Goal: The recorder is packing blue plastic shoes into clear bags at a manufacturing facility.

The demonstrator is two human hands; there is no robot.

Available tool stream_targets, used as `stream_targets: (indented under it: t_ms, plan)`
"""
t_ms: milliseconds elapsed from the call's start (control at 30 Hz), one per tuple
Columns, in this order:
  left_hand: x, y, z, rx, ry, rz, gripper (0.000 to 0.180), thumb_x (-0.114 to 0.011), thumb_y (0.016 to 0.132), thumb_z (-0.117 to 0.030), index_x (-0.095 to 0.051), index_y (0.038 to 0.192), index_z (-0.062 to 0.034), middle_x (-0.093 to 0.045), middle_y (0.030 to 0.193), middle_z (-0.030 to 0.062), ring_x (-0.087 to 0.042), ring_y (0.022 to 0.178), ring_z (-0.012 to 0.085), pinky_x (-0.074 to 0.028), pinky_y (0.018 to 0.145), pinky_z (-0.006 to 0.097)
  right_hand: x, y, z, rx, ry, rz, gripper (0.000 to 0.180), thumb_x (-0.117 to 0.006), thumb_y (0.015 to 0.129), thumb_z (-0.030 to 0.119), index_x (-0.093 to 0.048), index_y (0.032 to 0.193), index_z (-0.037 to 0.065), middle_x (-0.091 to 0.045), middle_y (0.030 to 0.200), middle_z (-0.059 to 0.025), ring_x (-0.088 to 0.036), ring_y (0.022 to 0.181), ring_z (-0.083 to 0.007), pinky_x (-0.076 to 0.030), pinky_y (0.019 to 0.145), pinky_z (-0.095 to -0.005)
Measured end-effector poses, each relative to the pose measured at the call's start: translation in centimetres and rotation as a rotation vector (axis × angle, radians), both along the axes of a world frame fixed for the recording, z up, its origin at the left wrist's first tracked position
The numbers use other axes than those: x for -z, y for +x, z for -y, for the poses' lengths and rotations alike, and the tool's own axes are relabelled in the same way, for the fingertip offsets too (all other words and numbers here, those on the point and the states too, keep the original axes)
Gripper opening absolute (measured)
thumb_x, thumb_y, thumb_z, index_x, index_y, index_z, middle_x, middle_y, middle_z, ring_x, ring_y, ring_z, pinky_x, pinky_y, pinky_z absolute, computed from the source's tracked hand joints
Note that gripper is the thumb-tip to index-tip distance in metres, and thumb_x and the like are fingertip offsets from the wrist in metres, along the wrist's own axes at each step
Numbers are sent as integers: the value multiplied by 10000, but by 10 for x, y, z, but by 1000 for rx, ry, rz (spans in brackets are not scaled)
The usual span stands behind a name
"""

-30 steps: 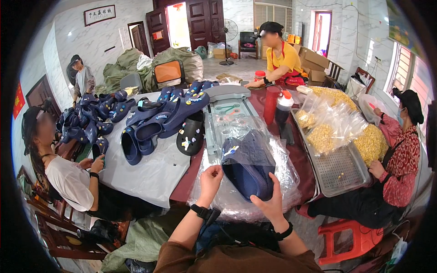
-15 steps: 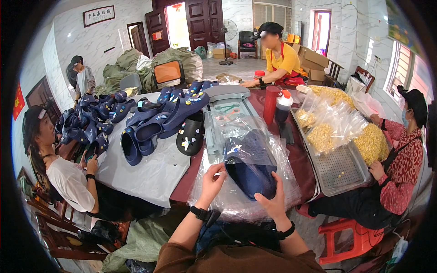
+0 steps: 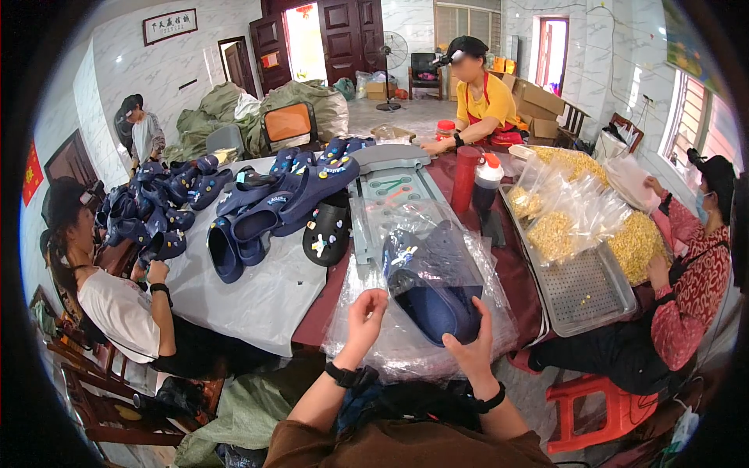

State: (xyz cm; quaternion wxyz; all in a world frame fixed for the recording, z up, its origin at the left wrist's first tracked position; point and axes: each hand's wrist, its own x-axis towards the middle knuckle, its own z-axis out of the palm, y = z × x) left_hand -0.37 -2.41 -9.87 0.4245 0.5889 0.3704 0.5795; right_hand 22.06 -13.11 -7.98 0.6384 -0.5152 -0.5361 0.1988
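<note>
A pair of navy clogs [image 3: 445, 308] lies in front of me, its front part inside a clear plastic bag [image 3: 425, 234] and its heel end sticking out. My right hand [image 3: 473, 351] grips the heel end from the right, thumb on the near side and fingers along the far side. Just left of the clogs, my left hand [image 3: 364, 327] is raised with its fingers curled toward the thumb. Whether a film edge is between them is too fine to see. Under the clogs lies a stack of clear bags [image 3: 382, 347].
Left on a grey sheet [image 3: 273, 304] are several navy clogs [image 3: 253, 226] and a black clog [image 3: 326, 234]. A grey plastic board [image 3: 390, 168], a red bottle [image 3: 463, 179] and a metal tray [image 3: 581, 288] with bagged yellow pieces [image 3: 554, 234] stand around. Co-workers sit left, right and across.
The clogs and bag are slightly further right. My left hand has drawn a little away from the clogs; my right hand keeps its hold. The co-worker at right has raised a white bag.
</note>
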Motion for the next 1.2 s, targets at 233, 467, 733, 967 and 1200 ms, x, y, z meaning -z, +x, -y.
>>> stream_targets:
  t_ms: [233, 467, 733, 967, 1200]
  plan:
    - [-2, -25, 40, 382, -165, -34, 78, -608, 984, 32, -614, 1019, -37, -620, 983, -27, -566, 951, 65, -461, 860, 229, -22, -8, 21, 90, 104, 417, 908, -897, 652, 264, -472, 1404, -17, -565, 1238, -210, -570, 1141, -372, -456, 1002, -459]
    - [-15, -16, 59, 218, -167, 67, 467, -685, 958, -17, -423, 1343, -51, -538, 1103, 43, -641, 876, 139, -539, 817, 301, -19, -21, 21, -12, 32, 544, 948, -902, 679, 348, -434, 1434, 18, -526, 1038, -188, -559, 941, -388, -480, 811, -470]
    - [4, -20, 55, -156, 21, -393, 377, -688, 907, 23, -576, 1263, -33, -633, 880, 66, -664, 843, 169, -549, 765, 307, -23, -32, 20, -274, -114, 596, 1038, -882, 755, 350, -302, 1545, 8, -495, 1144, -239, -539, 1008, -411, -465, 863, -463]
    - [-26, -13, 85, -72, 61, -256, 796, -816, 838, -167, -369, 1473, 11, -376, 1491, 266, -529, 1289, 376, -503, 1015, 446, -41, -5, 25, -277, -75, 575, 1064, -892, 725, 323, -290, 1549, 19, -475, 1302, -248, -462, 1223, -423, -397, 1049, -494]
    - [-46, -3, 107, -12, 291, -796, 1525, -985, 574, -489, 25, 1593, 28, 78, 1618, 400, -59, 1524, 558, -271, 1191, 581, -52, 16, 12, 24, 56, 776, 868, -781, 797, 182, -341, 1524, 3, -341, 1510, -299, -388, 1354, -473, -341, 1128, -531]
